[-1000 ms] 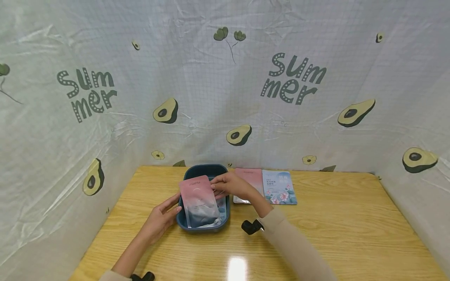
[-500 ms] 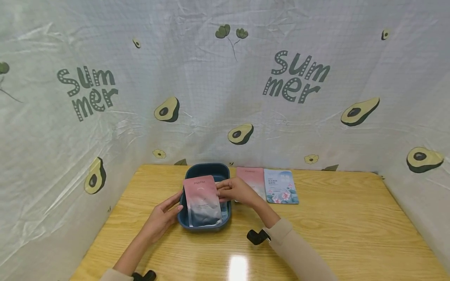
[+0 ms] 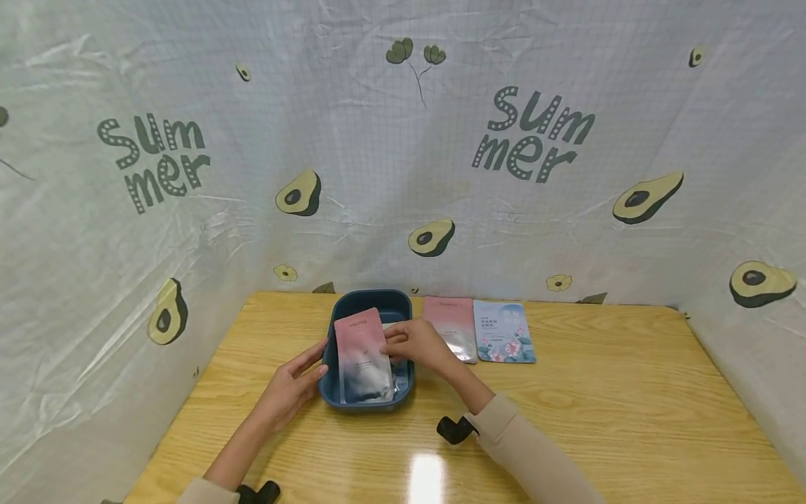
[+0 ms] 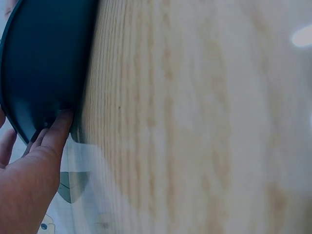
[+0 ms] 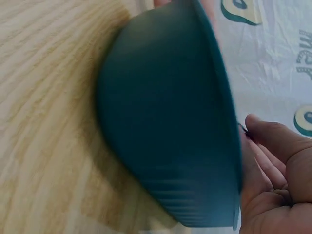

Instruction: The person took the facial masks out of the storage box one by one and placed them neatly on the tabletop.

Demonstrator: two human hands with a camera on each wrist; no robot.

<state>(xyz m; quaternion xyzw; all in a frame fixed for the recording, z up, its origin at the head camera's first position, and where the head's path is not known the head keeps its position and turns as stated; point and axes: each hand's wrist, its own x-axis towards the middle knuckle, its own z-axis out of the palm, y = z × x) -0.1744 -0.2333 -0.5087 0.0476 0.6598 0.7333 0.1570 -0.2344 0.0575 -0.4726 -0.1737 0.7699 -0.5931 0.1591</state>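
Observation:
A dark blue plastic bin (image 3: 393, 299) stands near the back of the wooden table. Leaning inside it is a pink-and-silver sheet mask packet (image 3: 364, 360), its right edge pinched between the thumb and fingers of my right hand (image 3: 420, 343). Part of another packet shows beneath, along the bin's right side. At the bin's left wall my left hand (image 3: 286, 392) rests with extended fingers; the left wrist view has those fingers (image 4: 56, 129) against the outer wall. In the right wrist view, the right thumb (image 5: 273, 131) and fingers meet just beyond the bin's rim (image 5: 222, 78).
Right of the bin lie a second pink-and-silver packet (image 3: 450, 325) and a pale blue flowered packet (image 3: 504, 332), side by side. Behind the table (image 3: 598, 392) hangs a white curtain (image 3: 365, 161) printed with avocados and "summer".
The pinched packet has turned slightly, and its upper left corner has shifted right, inside the bin's left rim. My right hand moves with it; my left hand stays at the bin's wall.

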